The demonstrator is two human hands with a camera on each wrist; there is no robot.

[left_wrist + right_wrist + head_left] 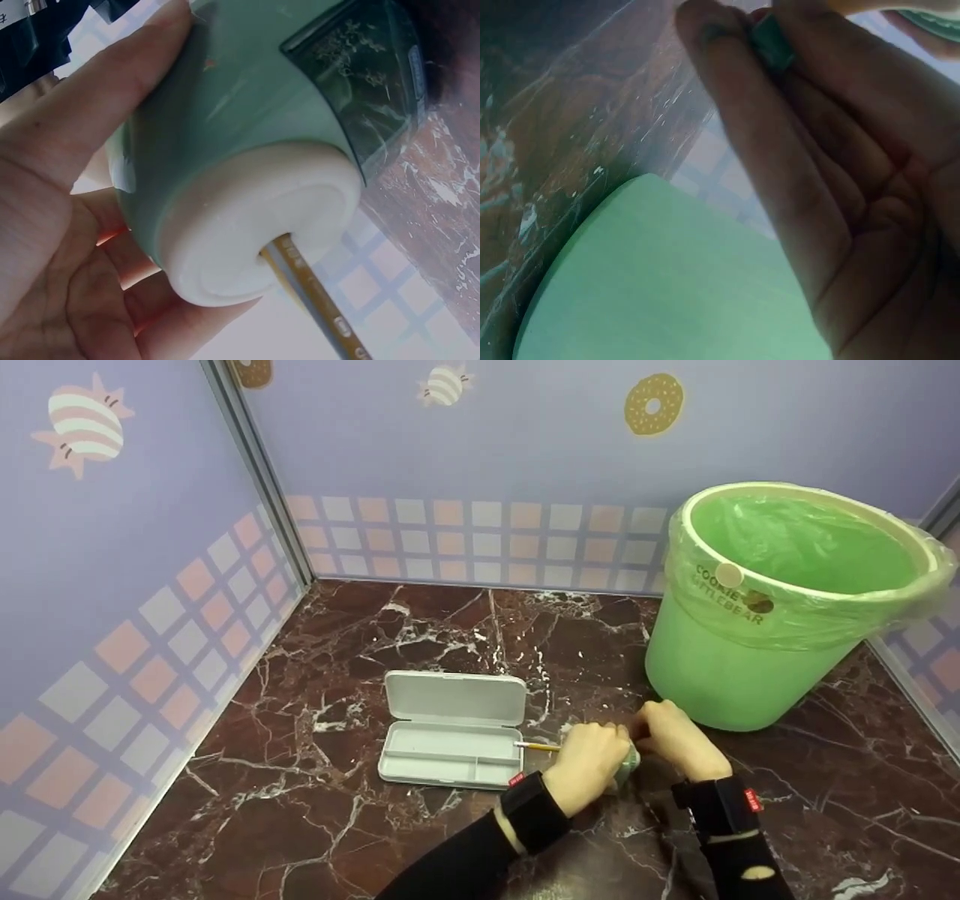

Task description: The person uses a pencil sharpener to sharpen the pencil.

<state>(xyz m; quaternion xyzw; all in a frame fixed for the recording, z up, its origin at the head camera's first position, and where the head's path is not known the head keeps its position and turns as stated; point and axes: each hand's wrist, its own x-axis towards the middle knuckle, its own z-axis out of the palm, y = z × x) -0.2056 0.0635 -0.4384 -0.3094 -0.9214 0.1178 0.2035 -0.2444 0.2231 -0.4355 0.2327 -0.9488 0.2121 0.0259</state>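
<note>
My left hand [589, 759] grips a green pencil sharpener [232, 105] with a white round face and a dark see-through shavings drawer. A yellow-and-silver striped pencil [315, 296] sticks into the hole in that face. In the head view the pencil points left, over the right edge of an opened pale grey pencil case [431, 744]. On the sharpener's other side my right hand [679, 741] pinches a small green knob [772, 43] between thumb and fingers. How the knob joins the sharpener is hidden by the hand.
A green waste bin [727, 675] with a clear liner stands at the right, close beyond my right hand. White crumbs [538, 660] are scattered on the dark red marbled table [300, 825]. Patterned lilac panels [480, 450] enclose the back and sides.
</note>
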